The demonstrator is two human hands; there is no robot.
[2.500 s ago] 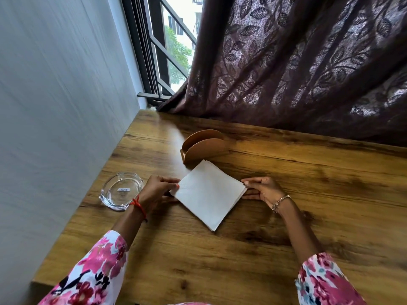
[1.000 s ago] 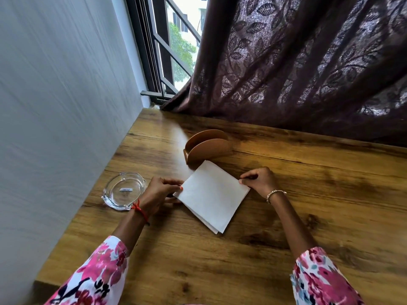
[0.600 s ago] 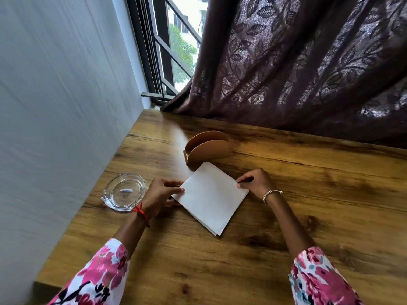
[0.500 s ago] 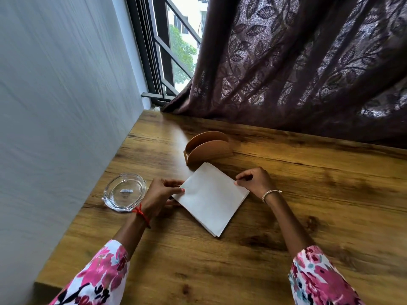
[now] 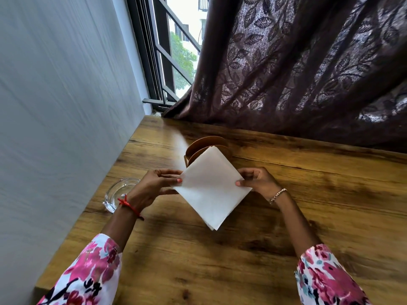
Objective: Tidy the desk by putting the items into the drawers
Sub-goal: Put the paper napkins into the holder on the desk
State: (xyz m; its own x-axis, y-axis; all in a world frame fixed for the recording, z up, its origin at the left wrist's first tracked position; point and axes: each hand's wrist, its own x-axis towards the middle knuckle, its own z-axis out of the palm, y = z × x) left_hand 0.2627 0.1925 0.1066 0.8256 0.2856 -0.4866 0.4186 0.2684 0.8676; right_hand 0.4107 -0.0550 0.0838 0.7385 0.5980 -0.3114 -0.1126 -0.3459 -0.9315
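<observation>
Over the wooden desk (image 5: 308, 194) the stack of white napkins (image 5: 211, 190) hangs diamond-wise, top corner just before the wooden holder (image 5: 198, 146), left hand (image 5: 152, 188) pinching one side corner, right hand (image 5: 257, 181) the other

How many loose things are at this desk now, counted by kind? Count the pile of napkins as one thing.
White napkin pile: 1
Wooden napkin holder: 1
Glass ashtray: 1
Total: 3
</observation>
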